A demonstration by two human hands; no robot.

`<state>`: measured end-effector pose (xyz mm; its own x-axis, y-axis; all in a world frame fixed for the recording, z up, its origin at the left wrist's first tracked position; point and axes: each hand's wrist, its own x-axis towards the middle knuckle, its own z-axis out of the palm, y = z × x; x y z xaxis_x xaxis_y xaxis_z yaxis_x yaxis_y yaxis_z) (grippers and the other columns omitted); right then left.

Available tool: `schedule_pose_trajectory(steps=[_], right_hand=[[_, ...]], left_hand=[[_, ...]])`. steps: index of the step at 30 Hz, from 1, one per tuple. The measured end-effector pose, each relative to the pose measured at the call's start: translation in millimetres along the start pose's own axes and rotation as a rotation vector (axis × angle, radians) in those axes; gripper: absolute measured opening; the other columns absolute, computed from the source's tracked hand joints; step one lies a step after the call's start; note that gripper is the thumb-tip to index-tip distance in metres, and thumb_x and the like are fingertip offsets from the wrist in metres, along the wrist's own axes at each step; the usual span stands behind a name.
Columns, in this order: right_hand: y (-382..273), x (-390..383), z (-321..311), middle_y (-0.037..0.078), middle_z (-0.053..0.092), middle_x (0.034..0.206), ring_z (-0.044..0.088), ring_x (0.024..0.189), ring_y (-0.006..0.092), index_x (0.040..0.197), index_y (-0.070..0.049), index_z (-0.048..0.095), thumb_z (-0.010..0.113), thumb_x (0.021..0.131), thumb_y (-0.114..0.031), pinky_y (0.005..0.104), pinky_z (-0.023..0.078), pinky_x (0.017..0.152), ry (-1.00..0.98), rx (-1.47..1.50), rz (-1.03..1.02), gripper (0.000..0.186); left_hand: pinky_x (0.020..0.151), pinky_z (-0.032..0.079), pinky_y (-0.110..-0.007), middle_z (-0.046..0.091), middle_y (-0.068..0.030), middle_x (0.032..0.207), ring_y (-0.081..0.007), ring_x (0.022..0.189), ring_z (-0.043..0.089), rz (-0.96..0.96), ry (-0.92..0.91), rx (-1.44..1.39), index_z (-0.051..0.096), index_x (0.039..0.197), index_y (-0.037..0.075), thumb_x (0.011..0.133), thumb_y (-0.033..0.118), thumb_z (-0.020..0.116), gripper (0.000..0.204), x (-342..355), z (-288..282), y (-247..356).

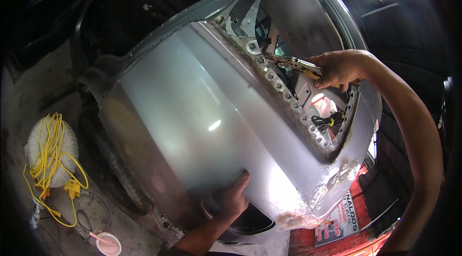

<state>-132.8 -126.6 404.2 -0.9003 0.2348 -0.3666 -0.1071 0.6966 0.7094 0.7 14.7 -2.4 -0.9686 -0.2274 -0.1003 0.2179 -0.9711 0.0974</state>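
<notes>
My right hand [339, 70] is wrapped round the tool [301, 65], tip near the drilled flange [280, 85], while my left hand [234, 200], thumb on the panel [192, 111], probably braces me, its hidden fingers' grip unclear.

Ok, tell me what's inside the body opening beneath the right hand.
A black cable bundle with yellow on it shows toward the lower corner. Whatever lies directly behind the right hand and the metal tool it grips is covered.
</notes>
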Motion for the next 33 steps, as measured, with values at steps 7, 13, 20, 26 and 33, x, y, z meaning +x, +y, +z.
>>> schedule_pose_trajectory(steps=[7, 13, 20, 26, 33], right_hand=[[5.8, 7.4, -5.0, 0.018, 0.069, 0.104, 0.067, 0.075, 0.0208, 0.157, -0.018, 0.036, 0.073, 0.075, -0.003, 0.0362, 0.055, 0.056, 0.051, -0.218, 0.013, 0.091], [-11.9, -1.9, -9.3, 0.023, 0.061, 0.121, 0.07, 0.093, 0.0311, 0.155, -0.015, 0.035, 0.068, 0.079, 0.001, 0.0417, 0.063, 0.061, 0.015, -0.163, 0.033, 0.084], [0.8, 1.2, 4.9, 0.023, 0.048, 0.137, 0.065, 0.108, 0.0339, 0.16, -0.012, 0.025, 0.066, 0.084, -0.002, 0.0467, 0.067, 0.073, -0.179, 0.323, -0.026, 0.087], [13.4, -0.6, 33.8, 0.024, 0.052, 0.136, 0.062, 0.112, 0.0314, 0.162, -0.015, 0.023, 0.068, 0.081, 0.001, 0.0472, 0.067, 0.08, -0.202, 0.689, -0.076, 0.094], [-8.5, -14.8, 49.7, 0.019, 0.061, 0.111, 0.067, 0.099, 0.0263, 0.161, -0.016, 0.029, 0.063, 0.077, 0.008, 0.0401, 0.068, 0.079, -0.037, 0.596, -0.061, 0.094]], left_hand=[[0.084, 0.052, -0.031, 0.071, -0.005, 0.097, -0.0158, 0.086, 0.066, -0.114, 0.01, -0.148, 0.07, 0.101, 0.001, 0.085, 0.009, 0.079, 0.02, 4.7, 2.5, 6.7], [0.082, 0.053, -0.032, 0.072, -0.006, 0.097, -0.0163, 0.085, 0.067, -0.095, 0.019, -0.048, 0.072, 0.099, 0.0, 0.086, 0.011, 0.08, 0.019, 1.6, -4.0, -2.4], [0.082, 0.052, -0.03, 0.071, -0.0038, 0.099, -0.0149, 0.088, 0.066, -0.02, -0.041, 0.15, 0.072, 0.103, -0.001, 0.091, 0.015, 0.076, 0.02, -0.5, -13.0, -9.7], [0.085, 0.051, -0.03, 0.07, -0.0039, 0.105, -0.0139, 0.094, 0.064, -0.293, -0.047, -0.259, 0.07, 0.11, 0.001, 0.096, 0.013, 0.071, 0.018, -2.1, -7.3, 1.1], [0.086, 0.051, -0.031, 0.068, -0.0041, 0.11, -0.0141, 0.099, 0.064, -0.362, -0.08, -0.298, 0.068, 0.114, 0.002, 0.096, 0.016, 0.07, 0.023, 2.6, -21.2, -10.8]])
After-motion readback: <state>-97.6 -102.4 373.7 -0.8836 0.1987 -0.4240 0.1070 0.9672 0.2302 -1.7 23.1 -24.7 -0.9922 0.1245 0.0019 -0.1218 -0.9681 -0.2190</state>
